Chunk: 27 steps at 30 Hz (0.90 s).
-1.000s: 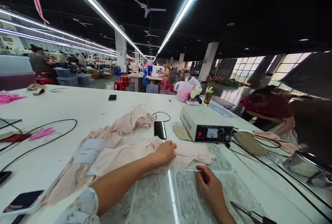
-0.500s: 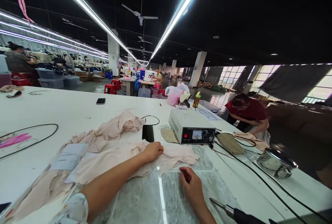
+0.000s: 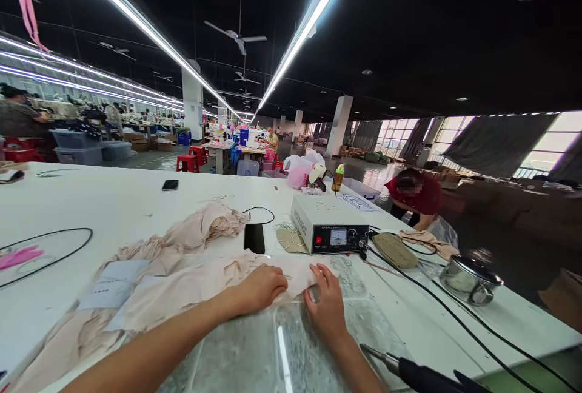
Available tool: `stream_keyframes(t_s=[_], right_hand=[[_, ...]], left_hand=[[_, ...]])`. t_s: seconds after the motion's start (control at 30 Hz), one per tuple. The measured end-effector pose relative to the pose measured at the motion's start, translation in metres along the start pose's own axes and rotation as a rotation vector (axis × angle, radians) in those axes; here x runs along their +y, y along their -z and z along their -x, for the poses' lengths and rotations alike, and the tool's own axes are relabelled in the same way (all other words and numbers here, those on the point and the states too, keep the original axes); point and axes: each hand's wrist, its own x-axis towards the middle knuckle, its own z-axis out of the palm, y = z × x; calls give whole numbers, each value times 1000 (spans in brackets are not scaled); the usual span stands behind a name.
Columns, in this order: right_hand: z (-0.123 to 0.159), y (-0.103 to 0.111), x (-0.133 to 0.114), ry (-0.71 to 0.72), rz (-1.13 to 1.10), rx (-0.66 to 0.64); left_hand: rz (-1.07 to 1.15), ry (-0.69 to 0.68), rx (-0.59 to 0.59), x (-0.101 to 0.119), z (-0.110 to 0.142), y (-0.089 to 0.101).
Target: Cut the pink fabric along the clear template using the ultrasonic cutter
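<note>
My left hand (image 3: 262,288) is closed, its curled fingers gripping a pale pink piece of fabric (image 3: 204,278). Near that fabric's right end, my right hand (image 3: 328,308) rests with thumb and fingers apart, fingertips touching the cloth. Under both lies a clear sheet over a grey marbled surface (image 3: 240,344). A paper-banded bundle of the same fabric (image 3: 186,235) stretches to the left, its white paper band (image 3: 113,284) showing. Beside my right forearm is a metal-tipped tool with a black handle (image 3: 421,372), untouched.
A white control box (image 3: 330,217) with a meter stands behind my right hand, black cables running right. Beside it lies a phone (image 3: 254,238). A lidded steel pot (image 3: 470,281) and brown cloth pad (image 3: 394,250) sit right. Another person (image 3: 413,193) bends beyond the table.
My right hand has moved forward from the clear sheet onto the fabric's right end. The left hand has curled more and shifted slightly toward me. The view has turned right.
</note>
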Motion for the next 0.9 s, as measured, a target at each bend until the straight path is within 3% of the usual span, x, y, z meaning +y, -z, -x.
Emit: stream_keyframes(t_s=[0.17, 0.33, 0.47, 0.6, 0.77, 0.9], right_hand=[[11, 7, 3, 111, 70, -122], [55, 36, -5, 204, 60, -244], [75, 59, -4, 203, 50, -316], [81, 71, 4, 165, 58, -345], [85, 77, 14, 64, 107, -286], [93, 85, 16, 12, 126, -207]], left_hand=[[-8, -93, -104, 13, 52, 6], [15, -116, -204, 12, 96, 9], [45, -133, -288, 12, 113, 12], [47, -152, -322, 21, 103, 15], [57, -330, -84, 42, 61, -8], [44, -465, -19, 49, 42, -32]])
